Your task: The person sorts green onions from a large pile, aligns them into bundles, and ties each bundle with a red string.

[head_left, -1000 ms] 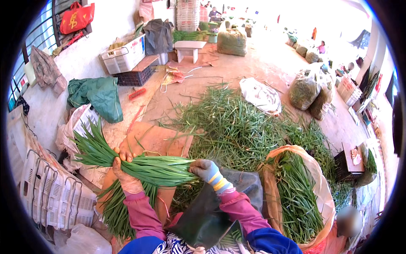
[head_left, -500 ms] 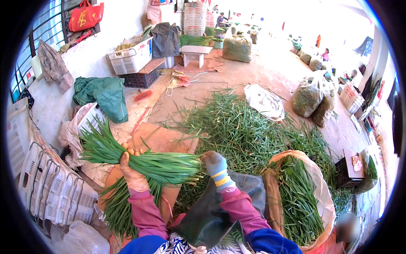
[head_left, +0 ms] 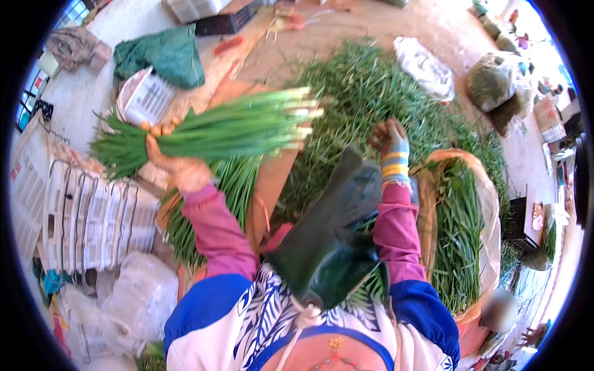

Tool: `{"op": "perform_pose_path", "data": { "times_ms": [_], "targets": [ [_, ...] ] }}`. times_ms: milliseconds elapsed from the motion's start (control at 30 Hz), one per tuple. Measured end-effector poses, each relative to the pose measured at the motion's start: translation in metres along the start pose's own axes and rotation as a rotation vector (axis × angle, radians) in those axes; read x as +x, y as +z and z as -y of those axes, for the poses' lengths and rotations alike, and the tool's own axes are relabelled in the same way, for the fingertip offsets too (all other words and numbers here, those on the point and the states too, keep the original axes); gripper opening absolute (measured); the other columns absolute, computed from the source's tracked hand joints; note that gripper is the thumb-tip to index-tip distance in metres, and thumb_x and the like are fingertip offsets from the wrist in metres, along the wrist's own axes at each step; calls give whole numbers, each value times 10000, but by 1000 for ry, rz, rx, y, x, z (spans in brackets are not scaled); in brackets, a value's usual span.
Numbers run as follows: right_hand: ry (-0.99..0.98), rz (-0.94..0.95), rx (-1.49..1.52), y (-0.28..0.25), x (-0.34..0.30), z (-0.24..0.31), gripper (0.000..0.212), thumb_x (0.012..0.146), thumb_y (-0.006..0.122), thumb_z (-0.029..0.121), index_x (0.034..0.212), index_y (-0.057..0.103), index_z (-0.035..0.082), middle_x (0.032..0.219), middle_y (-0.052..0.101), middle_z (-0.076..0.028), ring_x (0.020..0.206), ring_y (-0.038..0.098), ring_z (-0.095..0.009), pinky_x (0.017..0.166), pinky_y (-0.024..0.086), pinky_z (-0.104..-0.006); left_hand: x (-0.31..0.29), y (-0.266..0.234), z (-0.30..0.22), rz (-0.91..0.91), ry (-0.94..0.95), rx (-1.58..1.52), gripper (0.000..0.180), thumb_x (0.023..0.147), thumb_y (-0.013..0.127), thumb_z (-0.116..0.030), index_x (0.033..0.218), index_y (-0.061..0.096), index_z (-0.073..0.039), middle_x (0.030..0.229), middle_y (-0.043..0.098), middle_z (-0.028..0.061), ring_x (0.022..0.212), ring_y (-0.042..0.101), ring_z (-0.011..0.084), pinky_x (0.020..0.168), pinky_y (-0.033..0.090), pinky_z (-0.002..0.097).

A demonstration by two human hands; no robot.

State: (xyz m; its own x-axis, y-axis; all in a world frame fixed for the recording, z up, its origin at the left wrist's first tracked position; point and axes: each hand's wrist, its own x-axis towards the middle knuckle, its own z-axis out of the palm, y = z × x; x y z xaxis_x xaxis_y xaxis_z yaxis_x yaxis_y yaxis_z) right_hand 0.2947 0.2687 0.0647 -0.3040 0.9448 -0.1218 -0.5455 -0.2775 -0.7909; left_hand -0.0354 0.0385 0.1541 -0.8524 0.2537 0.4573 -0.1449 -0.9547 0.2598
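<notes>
My left hand (head_left: 178,166) is wrapped round a thick bunch of garlic chives (head_left: 241,127), thumb on the near side and fingertips on the far side. The leafy tips droop to the left, and the pale cut ends point right, blurred by motion. My right hand (head_left: 391,137), in a grey glove with yellow and blue bands at the cuff, is apart from the bunch. Its fingers are loosely bent and spread, with nothing seen in them. It is over the near side of a heap of loose chives (head_left: 346,80). More chives (head_left: 232,185) lie below my left forearm.
A dark green apron (head_left: 328,235) covers my lap. To my right stands an open sack (head_left: 492,216) packed with chives. White plastic crates (head_left: 93,210) and clear plastic bags (head_left: 133,297) are at the left. A green cloth (head_left: 161,55) and full bags (head_left: 492,80) lie farther off.
My right hand has left the bunch's cut ends and moved right, its fingers loosening. My left hand has shifted the bunch slightly left and up. The view has tipped downward.
</notes>
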Motion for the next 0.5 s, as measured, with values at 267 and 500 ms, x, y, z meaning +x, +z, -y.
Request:
{"op": "perform_pose_path", "data": {
  "times_ms": [267, 500],
  "targets": [
    [-742, 430, -1105, 100, -57, -9, 333, 705, 672, 316, 958, 629, 103, 944, 599, -133, 853, 579, -280, 720, 466, -335, 2, -7, 8, -3, -86, -41, 98, 796, 557, -204, 860, 579, -133, 688, 555, -11, 691, 537, 145, 790, 450, 346],
    [-839, 436, -1094, 98, -76, -22, 252, 660, 716, 240, 859, 623, 117, 729, 601, -65, 657, 584, -232, 564, 465, -320, -7, -11, 6, 113, -137, -150, 122, 797, 566, -185, 899, 605, -131, 774, 625, -23, 722, 565, 114, 815, 440, 345]
  ]
}}
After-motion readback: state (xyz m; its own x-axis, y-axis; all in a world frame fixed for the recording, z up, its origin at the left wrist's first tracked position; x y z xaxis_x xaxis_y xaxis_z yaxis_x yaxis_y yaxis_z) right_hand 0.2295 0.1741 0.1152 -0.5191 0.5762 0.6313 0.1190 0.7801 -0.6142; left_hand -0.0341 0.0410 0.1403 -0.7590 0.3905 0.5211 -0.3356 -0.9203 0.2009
